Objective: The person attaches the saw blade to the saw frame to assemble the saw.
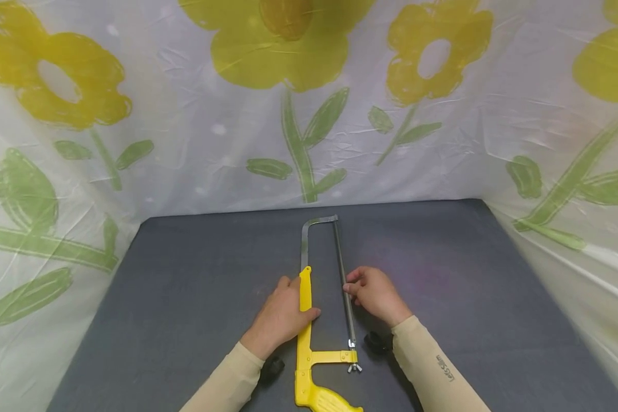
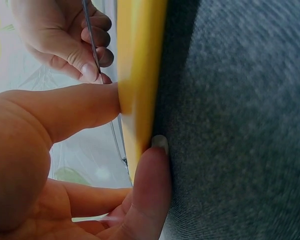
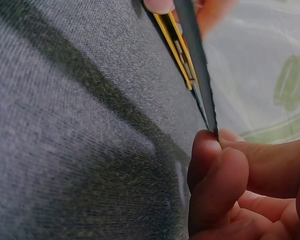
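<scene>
A hacksaw with a yellow frame (image 1: 304, 337) and a ribbed yellow handle (image 1: 335, 400) lies along the middle of the dark table, its silver bow at the far end. My left hand (image 1: 284, 312) grips the yellow back of the frame, thumb across it; the left wrist view shows fingers on both sides of the yellow bar (image 2: 140, 65). On the right side, my right hand (image 1: 376, 292) pinches the thin blade (image 1: 341, 257) between thumb and fingers. Close up in the right wrist view, the blade's toothed edge (image 3: 202, 65) runs down into those fingertips. A wing nut (image 1: 355, 368) sits at the blade's near end.
The dark cloth-covered table (image 1: 195, 274) reaches back to a white curtain (image 1: 185, 154) printed with yellow flowers, which also hangs along both sides. Dark wrist-camera pieces (image 1: 376, 342) show beneath the wrists.
</scene>
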A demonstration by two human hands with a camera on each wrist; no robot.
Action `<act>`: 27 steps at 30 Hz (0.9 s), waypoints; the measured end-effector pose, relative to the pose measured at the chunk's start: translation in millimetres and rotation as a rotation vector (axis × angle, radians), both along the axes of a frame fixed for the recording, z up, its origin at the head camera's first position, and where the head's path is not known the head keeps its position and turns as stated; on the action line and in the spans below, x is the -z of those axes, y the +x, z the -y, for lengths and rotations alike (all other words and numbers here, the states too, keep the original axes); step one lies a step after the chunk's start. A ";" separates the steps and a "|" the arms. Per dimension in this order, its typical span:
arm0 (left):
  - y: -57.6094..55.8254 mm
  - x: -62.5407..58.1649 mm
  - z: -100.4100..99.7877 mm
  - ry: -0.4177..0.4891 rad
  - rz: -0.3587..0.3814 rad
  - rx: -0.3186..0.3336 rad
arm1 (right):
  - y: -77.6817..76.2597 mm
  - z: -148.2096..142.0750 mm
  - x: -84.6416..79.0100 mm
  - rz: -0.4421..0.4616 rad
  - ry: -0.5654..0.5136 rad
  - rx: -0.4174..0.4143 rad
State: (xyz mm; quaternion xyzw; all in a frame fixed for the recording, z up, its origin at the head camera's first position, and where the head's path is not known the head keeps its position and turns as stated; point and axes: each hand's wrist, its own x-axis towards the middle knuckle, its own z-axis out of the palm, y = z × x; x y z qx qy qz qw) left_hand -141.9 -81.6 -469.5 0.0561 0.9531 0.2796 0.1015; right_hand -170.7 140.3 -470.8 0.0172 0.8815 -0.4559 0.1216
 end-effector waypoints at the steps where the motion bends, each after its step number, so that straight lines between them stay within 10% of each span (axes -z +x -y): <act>1: 0.2 -0.2 0.2 0.000 0.001 -0.001 | -0.6 0.5 0.9 0.001 -0.004 0.005; 27: 1.1 0.3 -1.6 -0.008 0.021 -0.024 | -4.7 3.0 9.4 0.043 -0.037 0.034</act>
